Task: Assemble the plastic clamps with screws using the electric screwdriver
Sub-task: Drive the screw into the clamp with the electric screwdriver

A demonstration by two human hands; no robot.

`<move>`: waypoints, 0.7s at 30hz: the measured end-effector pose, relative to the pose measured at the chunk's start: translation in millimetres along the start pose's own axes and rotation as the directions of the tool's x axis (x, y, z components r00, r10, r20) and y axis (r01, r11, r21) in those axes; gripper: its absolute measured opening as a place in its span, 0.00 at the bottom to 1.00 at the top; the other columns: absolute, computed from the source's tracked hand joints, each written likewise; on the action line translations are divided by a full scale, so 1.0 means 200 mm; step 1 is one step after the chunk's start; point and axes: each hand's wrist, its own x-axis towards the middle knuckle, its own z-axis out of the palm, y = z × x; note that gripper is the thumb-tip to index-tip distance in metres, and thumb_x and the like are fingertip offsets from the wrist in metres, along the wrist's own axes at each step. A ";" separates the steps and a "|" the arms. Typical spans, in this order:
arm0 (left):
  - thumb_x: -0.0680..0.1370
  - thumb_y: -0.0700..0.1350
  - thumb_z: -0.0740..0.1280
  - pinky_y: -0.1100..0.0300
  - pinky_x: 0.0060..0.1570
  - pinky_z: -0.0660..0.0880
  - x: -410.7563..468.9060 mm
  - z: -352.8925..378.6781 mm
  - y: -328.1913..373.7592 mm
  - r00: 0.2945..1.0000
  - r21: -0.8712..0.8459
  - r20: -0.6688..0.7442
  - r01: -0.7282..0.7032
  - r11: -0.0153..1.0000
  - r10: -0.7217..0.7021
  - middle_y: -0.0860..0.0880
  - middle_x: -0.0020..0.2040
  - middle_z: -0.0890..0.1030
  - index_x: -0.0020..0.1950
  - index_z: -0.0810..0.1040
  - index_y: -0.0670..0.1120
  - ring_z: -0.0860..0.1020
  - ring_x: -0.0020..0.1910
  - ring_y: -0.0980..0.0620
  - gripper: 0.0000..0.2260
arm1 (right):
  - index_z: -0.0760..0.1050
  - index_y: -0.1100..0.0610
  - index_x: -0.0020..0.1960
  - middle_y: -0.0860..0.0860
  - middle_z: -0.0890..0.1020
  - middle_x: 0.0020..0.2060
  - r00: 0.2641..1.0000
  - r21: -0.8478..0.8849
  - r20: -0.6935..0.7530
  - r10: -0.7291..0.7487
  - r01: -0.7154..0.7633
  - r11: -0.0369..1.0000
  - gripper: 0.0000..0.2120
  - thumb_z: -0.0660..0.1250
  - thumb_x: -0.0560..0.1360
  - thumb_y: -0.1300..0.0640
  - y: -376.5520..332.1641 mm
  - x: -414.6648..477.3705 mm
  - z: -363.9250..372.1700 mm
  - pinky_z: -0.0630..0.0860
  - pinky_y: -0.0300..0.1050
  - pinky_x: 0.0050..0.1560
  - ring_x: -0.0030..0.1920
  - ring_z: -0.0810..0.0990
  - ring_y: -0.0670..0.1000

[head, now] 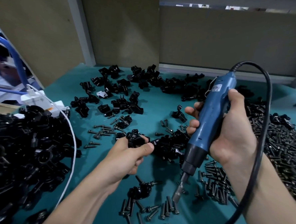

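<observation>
Here, the left hand (130,155) grips a black plastic clamp (136,140); the right hand (232,134) grips the electric screwdriver (211,115), bit down among loose screws (213,187). Clamp piles (29,148) surround both on the teal table (154,103).

White power strip (40,102) far left; white cable (75,149) from it; blue hoses (19,60) behind.

Teal bench top (154,103) — black plastic clamps (119,86) scattered at back, heaped left; screws (213,187) loose in front, piled right.
</observation>
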 end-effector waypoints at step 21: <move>0.76 0.38 0.75 0.62 0.33 0.76 -0.06 0.06 0.06 0.994 -0.032 0.087 -0.062 0.998 0.065 0.47 0.45 0.86 0.48 0.86 0.43 0.82 0.39 0.55 0.03 | 0.72 0.57 0.41 0.57 0.82 0.40 0.999 0.164 -0.039 -0.011 0.017 0.986 0.10 0.71 0.76 0.57 0.01 0.01 0.01 0.75 0.40 0.30 0.28 0.73 0.47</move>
